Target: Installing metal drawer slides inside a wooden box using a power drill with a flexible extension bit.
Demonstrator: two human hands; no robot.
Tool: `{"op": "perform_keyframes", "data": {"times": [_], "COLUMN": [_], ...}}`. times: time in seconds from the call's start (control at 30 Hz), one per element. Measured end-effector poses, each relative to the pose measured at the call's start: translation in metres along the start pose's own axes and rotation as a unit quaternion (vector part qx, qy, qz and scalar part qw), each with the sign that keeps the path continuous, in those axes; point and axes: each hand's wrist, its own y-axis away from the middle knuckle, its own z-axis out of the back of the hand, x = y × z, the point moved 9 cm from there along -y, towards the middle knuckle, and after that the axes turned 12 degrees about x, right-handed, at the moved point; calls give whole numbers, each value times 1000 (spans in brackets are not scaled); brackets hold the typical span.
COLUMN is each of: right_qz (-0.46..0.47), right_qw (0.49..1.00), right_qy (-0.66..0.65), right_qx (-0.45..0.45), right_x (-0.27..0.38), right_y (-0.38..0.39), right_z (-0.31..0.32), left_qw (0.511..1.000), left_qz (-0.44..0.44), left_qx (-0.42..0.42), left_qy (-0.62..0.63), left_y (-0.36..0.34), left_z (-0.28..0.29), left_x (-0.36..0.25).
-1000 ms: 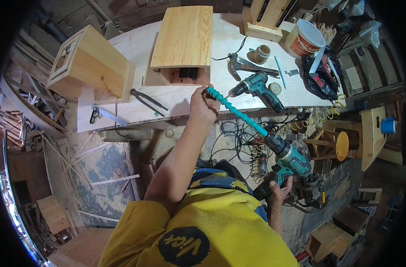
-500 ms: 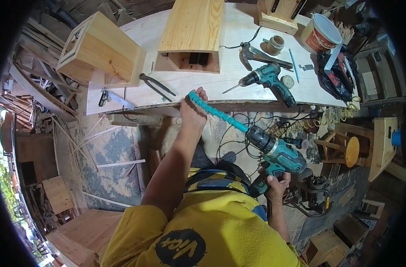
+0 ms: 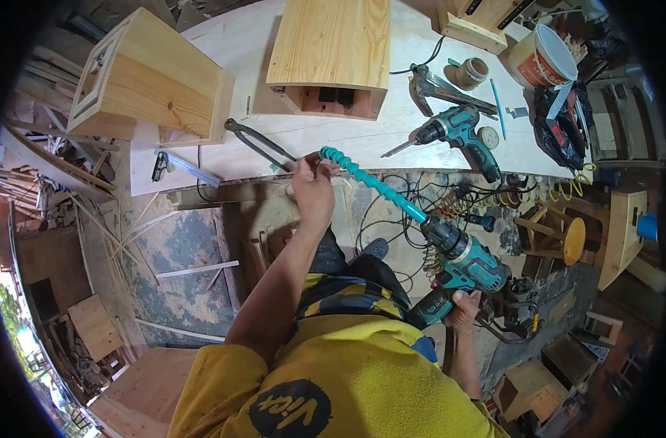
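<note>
My right hand (image 3: 463, 310) is wrapped round the handle of a teal and black cordless drill (image 3: 473, 259), held in front of my body. From its chuck a teal, segmented flexible drill extension (image 3: 373, 182) runs up to the left in a slight curve. My left hand (image 3: 315, 191) is closed at the far end of the extension, near the workbench's front edge; the fingertips are partly hidden. Close beyond that hand lies a pair of dark pincers (image 3: 256, 142). A second, smaller teal drill (image 3: 461, 135) with a long bit rests on the bench to the right.
The pale workbench (image 3: 304, 146) carries two wooden boxes (image 3: 329, 47) (image 3: 158, 80), a hammer (image 3: 450, 93), a small jar (image 3: 472, 74), a white bucket (image 3: 543, 58) and a black bag (image 3: 563, 135). Cables (image 3: 391, 219) tangle on the floor below, near a wooden stool (image 3: 572, 241).
My left hand has shifted from under the extension to its tip, fingers closing there. The drill and extension have moved slightly right and down in the picture; the view has shifted a little.
</note>
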Motion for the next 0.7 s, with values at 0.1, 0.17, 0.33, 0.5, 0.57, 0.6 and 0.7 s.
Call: {"op": "perform_keyframes", "data": {"times": [0.1,0.17,0.33,0.5,0.57,0.6,0.7], "right_qz": [-14,-14,-51,-73,-85,-96,-126], "right_qw": [999,998,992,986,988,989,989], "right_qy": [38,54,92,103,87,72,17], "right_qx": [-5,-30,-66,-105,-100,-92,-78], "right_x": [-7,-8,-26,-40,-43,-47,-59], "right_y": [-11,-20,-29,-27,-29,-29,-21], "right_z": [-18,-36,-57,-61,-63,-64,-51], "left_qw": [998,997,996,990,973,981,988], "left_qz": [14,-19,-10,-40,-77,-53,-26], "left_qx": [18,48,91,49,41,40,35], "left_qy": [-64,60,5,-124,-213,-181,-145], "left_y": [-18,-33,-58,-64,-62,-61,-52], "left_z": [7,12,32,52,53,55,61], "left_x": [3,7,0,-7,-16,-12,0]}}
